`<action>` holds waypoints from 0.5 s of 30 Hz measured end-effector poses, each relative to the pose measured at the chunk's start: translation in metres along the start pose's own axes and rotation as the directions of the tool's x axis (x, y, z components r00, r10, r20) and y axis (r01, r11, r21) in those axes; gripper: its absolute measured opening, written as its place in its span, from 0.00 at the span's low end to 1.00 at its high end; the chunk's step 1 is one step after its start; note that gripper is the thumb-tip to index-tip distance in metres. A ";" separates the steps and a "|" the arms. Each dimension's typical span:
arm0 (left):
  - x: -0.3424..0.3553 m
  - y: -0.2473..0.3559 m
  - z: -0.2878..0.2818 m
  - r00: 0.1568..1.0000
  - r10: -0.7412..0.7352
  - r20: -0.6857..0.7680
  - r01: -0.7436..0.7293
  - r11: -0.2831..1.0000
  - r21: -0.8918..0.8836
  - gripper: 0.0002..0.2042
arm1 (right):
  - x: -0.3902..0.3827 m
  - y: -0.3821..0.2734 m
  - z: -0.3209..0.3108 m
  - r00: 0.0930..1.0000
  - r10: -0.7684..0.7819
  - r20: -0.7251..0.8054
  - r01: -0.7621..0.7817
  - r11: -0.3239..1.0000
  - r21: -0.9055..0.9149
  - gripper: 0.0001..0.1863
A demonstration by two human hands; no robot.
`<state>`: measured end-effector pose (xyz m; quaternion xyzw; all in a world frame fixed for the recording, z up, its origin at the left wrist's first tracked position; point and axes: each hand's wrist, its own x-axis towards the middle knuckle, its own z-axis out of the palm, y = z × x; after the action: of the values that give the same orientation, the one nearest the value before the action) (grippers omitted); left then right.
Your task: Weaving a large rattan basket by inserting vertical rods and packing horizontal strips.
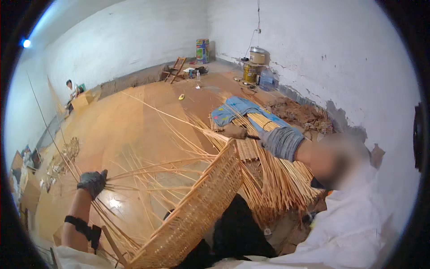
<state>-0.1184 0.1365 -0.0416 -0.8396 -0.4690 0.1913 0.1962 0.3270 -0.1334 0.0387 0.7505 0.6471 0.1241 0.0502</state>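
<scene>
A woven wicker panel, perhaps one side of a basket, stands tilted across my lap, with long loose canes fanning out from its upper edge. At the left, my left hand, in a dark grey glove, is closed around a bunch of these canes. My right hand, in a grey glove, reaches across from the right and appears closed on a hammer-like tool with a dark shaft and a brown, blocky end. That end is at the panel's far top corner. The right fingers are hard to make out.
Cut canes lie heaped at the right, beside a blue cloth. Farther off are a folding wooden chair, a yellow bucket and a colourful drum. Another person sits at the far left by a box.
</scene>
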 end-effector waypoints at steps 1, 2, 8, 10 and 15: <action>0.009 -0.002 0.004 0.994 -0.072 0.077 0.075 0.997 -0.032 0.20 | 0.004 0.009 0.021 0.955 0.013 -0.296 0.031 0.989 0.144 0.11; 0.012 0.002 0.001 0.996 -0.080 0.047 0.081 0.996 -0.035 0.22 | 0.001 0.031 0.026 0.953 0.023 -0.301 0.021 0.989 0.144 0.11; 0.009 -0.006 0.012 0.975 -0.185 0.125 0.195 0.978 -0.079 0.27 | -0.021 0.020 -0.032 0.607 0.370 -0.703 0.390 0.632 0.670 0.11; -0.001 0.004 -0.028 0.837 -0.255 0.485 0.450 0.825 -0.343 0.28 | -0.019 0.020 -0.012 0.750 0.459 -0.476 0.346 0.341 0.874 0.13; 0.012 0.031 -0.087 0.905 0.403 0.139 -0.279 0.807 -0.521 0.26 | 0.049 0.020 0.161 0.949 0.177 -0.259 0.223 0.200 0.954 0.13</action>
<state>-0.0465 0.1192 0.0146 -0.9025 -0.3626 0.1998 -0.1191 0.3933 -0.0743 -0.1054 0.5715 0.5884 -0.1971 -0.5370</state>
